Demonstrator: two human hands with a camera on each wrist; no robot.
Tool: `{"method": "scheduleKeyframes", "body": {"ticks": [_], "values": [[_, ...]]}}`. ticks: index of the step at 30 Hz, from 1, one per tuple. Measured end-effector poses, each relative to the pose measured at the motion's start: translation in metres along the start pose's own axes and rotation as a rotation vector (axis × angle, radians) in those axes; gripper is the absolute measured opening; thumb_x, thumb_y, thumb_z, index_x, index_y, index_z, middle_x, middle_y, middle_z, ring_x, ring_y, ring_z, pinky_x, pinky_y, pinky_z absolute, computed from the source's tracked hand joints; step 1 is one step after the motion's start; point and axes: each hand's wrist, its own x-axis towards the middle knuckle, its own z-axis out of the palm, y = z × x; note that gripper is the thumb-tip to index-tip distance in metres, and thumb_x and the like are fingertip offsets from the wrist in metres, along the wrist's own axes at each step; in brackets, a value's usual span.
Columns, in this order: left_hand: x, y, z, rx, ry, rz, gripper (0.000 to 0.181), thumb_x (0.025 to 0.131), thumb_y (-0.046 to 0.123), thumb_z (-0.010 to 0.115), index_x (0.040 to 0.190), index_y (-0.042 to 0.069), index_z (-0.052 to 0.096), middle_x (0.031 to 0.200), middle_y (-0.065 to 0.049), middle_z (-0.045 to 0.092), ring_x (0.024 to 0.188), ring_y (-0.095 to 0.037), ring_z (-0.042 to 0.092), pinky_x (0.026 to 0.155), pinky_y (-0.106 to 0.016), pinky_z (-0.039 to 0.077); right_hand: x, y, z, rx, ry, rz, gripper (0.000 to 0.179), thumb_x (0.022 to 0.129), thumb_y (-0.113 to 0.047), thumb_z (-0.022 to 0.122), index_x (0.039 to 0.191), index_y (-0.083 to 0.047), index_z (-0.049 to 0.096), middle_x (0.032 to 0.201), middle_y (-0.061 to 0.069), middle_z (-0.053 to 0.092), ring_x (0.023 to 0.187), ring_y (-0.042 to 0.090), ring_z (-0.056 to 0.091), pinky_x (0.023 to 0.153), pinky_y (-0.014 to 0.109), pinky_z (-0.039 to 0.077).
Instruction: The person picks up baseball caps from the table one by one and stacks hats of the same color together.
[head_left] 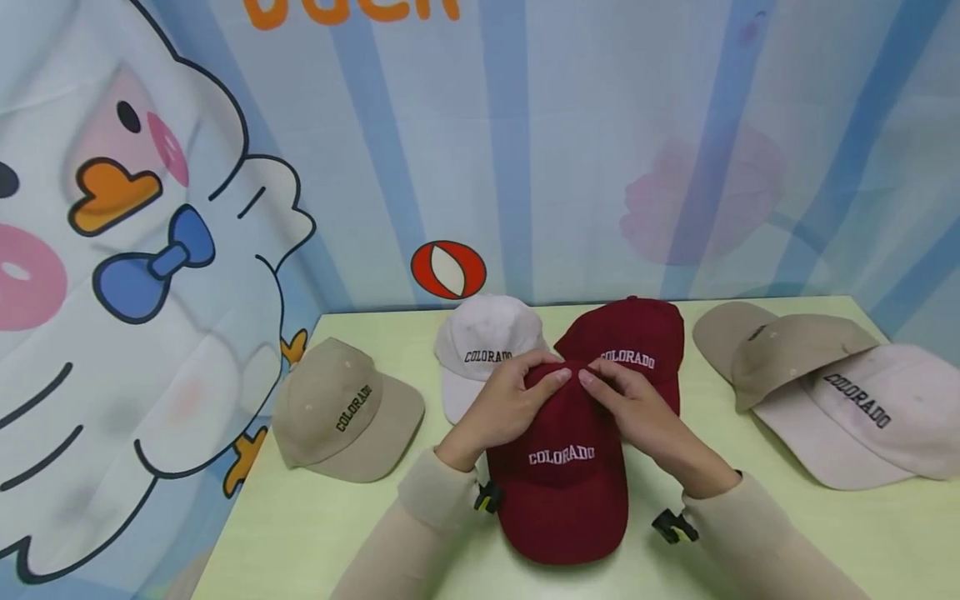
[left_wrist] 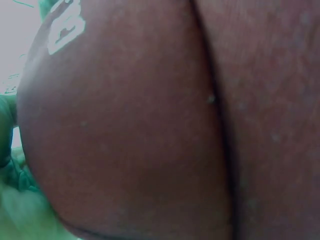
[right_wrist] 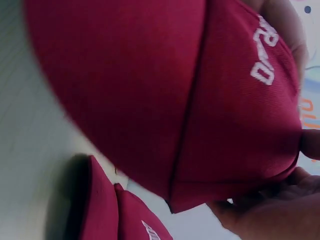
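Observation:
A dark red baseball cap (head_left: 562, 508) with white COLORADO lettering faces me in the middle of the head view, its brim pointing down toward me. My left hand (head_left: 506, 404) pinches the top of its crown on the left. On the right side of the crown top, my right hand (head_left: 637, 412) pinches it too, the two thumbs close together. The cap fills most of the left wrist view, with part of the left hand (left_wrist: 25, 215) at the lower left. In the right wrist view, fingers of the right hand (right_wrist: 285, 215) show beneath the crown edge.
Behind the held cap lie another dark red cap (head_left: 637, 325) and a white cap (head_left: 491, 321). A tan cap (head_left: 322, 408) sits on the left of the pale green table (head_left: 277, 542). Rightward, a tan cap (head_left: 802, 346) overlaps a pale cap (head_left: 907, 408). A printed cloth (head_left: 577, 150) hangs behind.

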Motion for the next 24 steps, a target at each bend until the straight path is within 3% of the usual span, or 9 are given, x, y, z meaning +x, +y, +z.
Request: {"method": "scheduleKeyframes", "body": {"ticks": [6,12,24], "values": [[0.009,0.0,0.014,-0.035,0.004,-0.004,0.028,0.105,0.033,0.062,0.126,0.015,0.067,0.115,-0.005,0.07,0.091,-0.008,0.067,0.082,-0.026,0.056,-0.007,0.005,-0.015,-0.036,0.053,0.007,0.035,0.11,-0.034,0.051,0.127,-0.005,0.061,0.114,0.003,0.063,0.103,0.007,0.062,0.088,0.024,0.052],[0.016,-0.002,0.023,0.032,0.039,-0.032,0.03,0.105,0.04,0.06,0.122,0.017,0.07,0.116,0.001,0.07,0.099,-0.008,0.064,0.087,-0.027,0.054,-0.012,0.011,-0.028,0.026,0.1,0.025,0.035,0.11,-0.037,0.051,0.127,-0.007,0.059,0.111,-0.006,0.062,0.101,0.005,0.062,0.086,0.023,0.053],[0.032,-0.01,0.037,0.118,0.135,-0.093,0.042,0.105,0.052,0.052,0.115,0.016,0.071,0.109,-0.001,0.067,0.097,-0.013,0.06,0.087,-0.031,0.051,-0.019,0.016,-0.06,0.119,0.231,0.077,0.019,0.108,-0.045,0.049,0.111,-0.029,0.059,0.102,-0.013,0.055,0.096,0.006,0.054,0.082,0.024,0.045]]}}
